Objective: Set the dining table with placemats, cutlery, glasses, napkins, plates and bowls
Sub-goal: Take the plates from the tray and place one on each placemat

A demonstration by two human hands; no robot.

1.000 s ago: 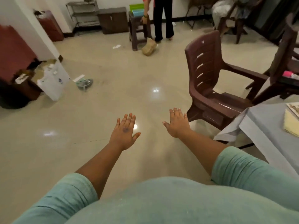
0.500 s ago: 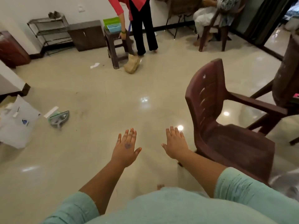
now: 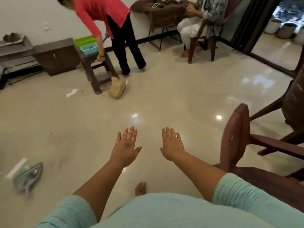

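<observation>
No dining table, placemat, cutlery, glass, napkin, plate or bowl is in view; the only candidate supply I can pick out is the pair of shallow plastic trays, one green and one blue (image 3: 88, 45), stacked on the dark brown plastic stool (image 3: 97, 68) across the room, and the contents are too small to identify, possibly cutlery. My left hand (image 3: 125, 148) is held out palm down, fingers straight and close together, thumb angled out, holding nothing. My right hand (image 3: 171, 145) is likewise flat, fingers extended and lightly together, empty. Both hover over the glossy beige tile floor (image 3: 164, 96), well apart from any object. Judged step: walking to fetch items, task barely begun. To do it well: keep both hands free until I reach the source, steer left of the maroon plastic armchair (image 3: 236, 145) just beside my right arm, and give room to the person in the red top and black trousers (image 3: 111, 30) bending at the stool with a broom. The floor looks slick and I am barefoot (image 3: 140, 188); short steps. Litter lies near: a grey-green plastic pouch (image 3: 28, 176) at left, a white paper scrap (image 3: 71, 92) ahead.
</observation>
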